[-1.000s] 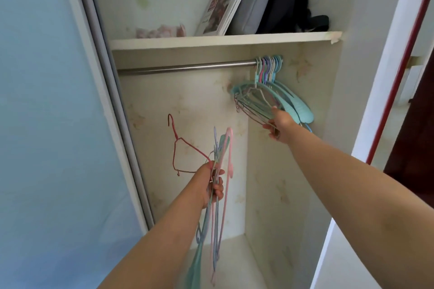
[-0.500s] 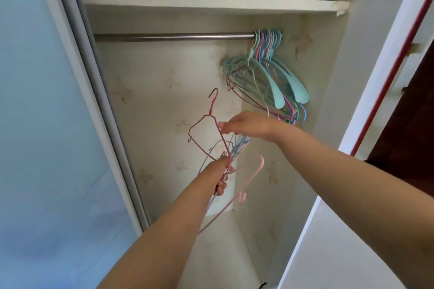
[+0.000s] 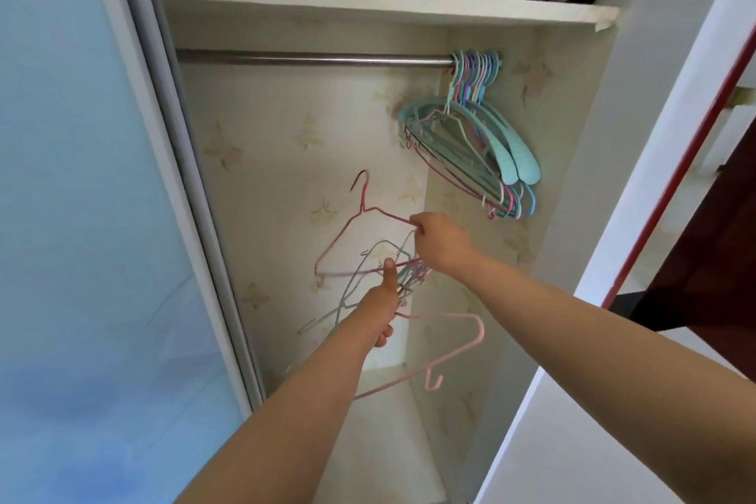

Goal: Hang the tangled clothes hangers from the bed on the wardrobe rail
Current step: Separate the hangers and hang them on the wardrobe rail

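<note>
My left hand (image 3: pixel 388 299) grips a tangled bunch of thin hangers (image 3: pixel 360 286) low inside the wardrobe; a pale pink hanger (image 3: pixel 458 352) dangles from the bunch to the right. My right hand (image 3: pixel 439 239) pinches the shoulder of a red wire hanger (image 3: pixel 356 229), whose hook points up, just above the bunch. The metal wardrobe rail (image 3: pixel 311 58) runs across the top. Several teal, pink and purple hangers (image 3: pixel 474 143) hang packed at its right end.
A white shelf (image 3: pixel 368 4) above the rail carries a framed picture, a grey folder and a black bag. A pale blue sliding door (image 3: pixel 82 217) stands at the left with its frame beside the opening. The white wardrobe side (image 3: pixel 638 176) is at the right.
My right hand left the hangers on the rail, came down to the bunch and took the red wire hanger. The bunch rose and spread out; the pink hanger swung right.
</note>
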`<state>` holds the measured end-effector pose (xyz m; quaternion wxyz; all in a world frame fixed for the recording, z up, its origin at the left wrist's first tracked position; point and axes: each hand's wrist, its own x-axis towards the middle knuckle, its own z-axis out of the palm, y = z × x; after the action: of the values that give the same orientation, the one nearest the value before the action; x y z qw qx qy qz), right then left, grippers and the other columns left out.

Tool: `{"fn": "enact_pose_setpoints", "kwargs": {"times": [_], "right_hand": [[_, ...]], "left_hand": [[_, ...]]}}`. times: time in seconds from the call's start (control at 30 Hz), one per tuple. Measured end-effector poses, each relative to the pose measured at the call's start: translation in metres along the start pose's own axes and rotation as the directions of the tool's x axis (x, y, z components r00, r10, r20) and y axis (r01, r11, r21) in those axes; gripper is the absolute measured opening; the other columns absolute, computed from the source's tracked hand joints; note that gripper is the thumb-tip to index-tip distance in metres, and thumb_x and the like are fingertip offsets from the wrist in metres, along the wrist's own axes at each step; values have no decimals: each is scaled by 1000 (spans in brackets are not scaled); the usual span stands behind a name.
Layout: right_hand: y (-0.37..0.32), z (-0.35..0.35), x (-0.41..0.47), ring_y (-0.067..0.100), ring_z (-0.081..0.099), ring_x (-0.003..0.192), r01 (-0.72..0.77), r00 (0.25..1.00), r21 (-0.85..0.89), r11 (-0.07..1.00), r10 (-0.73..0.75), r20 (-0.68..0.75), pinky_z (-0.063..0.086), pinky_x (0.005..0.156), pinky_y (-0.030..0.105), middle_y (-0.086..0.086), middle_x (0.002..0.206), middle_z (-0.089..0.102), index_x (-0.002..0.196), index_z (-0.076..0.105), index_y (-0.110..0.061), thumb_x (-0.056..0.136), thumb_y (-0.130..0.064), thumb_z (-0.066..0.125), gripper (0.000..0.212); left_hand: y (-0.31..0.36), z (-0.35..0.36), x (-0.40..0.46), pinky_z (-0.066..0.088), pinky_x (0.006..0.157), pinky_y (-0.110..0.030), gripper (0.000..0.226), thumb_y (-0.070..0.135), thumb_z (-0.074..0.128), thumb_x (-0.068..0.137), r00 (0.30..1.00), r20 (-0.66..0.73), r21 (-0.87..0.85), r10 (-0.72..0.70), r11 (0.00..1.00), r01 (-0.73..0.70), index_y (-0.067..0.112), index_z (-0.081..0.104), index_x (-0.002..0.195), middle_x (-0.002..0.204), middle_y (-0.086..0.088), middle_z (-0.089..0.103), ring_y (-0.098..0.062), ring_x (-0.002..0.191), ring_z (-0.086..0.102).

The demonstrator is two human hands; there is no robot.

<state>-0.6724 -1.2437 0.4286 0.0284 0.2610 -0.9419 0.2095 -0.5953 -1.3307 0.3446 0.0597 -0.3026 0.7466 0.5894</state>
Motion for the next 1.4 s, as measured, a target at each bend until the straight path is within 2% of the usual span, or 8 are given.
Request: {"fn": "enact_pose_setpoints", "kwargs": {"times": [0.13,0.27,0.37,0.57,0.73,0.97,1.17,1.4], "right_hand": [[9,-6,4,28,69,83,87,992,265,960,-61,-106,51,71,29,18,111,65,127,57,-10,101,-13,37,33],[12,-16,4,10,58,48,151,958,415,897,-29,-286,48,47,26,11,97,61,129,52,-7,102,-11,33,33],[15,-30,6,11,55,53,231,904,431,872,-29,-426,46,56,28,0,87,60,130,51,-7,101,-9,32,34],[23,-36,7,27,67,78,261,821,272,926,-65,-567,53,72,39,0,100,69,128,54,-10,93,0,40,40],[15,-31,-3,24,65,74,335,729,218,917,-106,-676,52,70,34,2,104,70,132,53,-10,94,1,40,42],[4,-42,28,30,61,106,101,812,246,964,63,-580,49,82,39,5,120,65,137,45,-13,86,7,38,55],[15,-29,29,37,64,88,-62,921,-105,992,17,-390,39,64,34,20,102,67,141,34,-11,86,4,43,58],[40,-41,31,38,48,121,-215,865,242,946,300,-402,42,95,45,18,133,50,150,25,-22,86,1,40,69]], "left_hand": [[-6,-4,-3,24,45,-18,70,72,21,90,998,42,-41,-48,998,49,14,59,98,70,-2,35,-11,45,26],[-15,-14,1,24,43,-16,57,65,33,93,989,124,-148,-87,983,105,14,59,91,65,0,39,-9,39,26],[-22,-24,3,28,40,-15,48,60,41,94,978,188,-328,-87,933,146,14,57,92,62,1,44,-9,35,31],[-32,-41,6,40,40,-21,42,48,45,98,982,187,-641,14,759,112,10,59,87,60,-7,55,-16,37,46],[-26,-59,2,53,50,-26,60,69,49,84,970,207,-737,125,672,70,11,62,80,71,-12,62,-21,51,62],[-15,-73,-3,59,59,-31,43,49,69,79,949,284,-784,136,604,148,6,69,80,74,-10,67,-22,58,67],[-19,-81,-3,50,49,-22,32,36,67,77,905,340,-840,255,516,170,9,68,94,85,-8,65,-13,46,56],[-20,-86,-8,49,47,-23,39,30,77,67,791,395,-896,467,386,219,9,64,98,86,-5,60,-12,46,54]]}}
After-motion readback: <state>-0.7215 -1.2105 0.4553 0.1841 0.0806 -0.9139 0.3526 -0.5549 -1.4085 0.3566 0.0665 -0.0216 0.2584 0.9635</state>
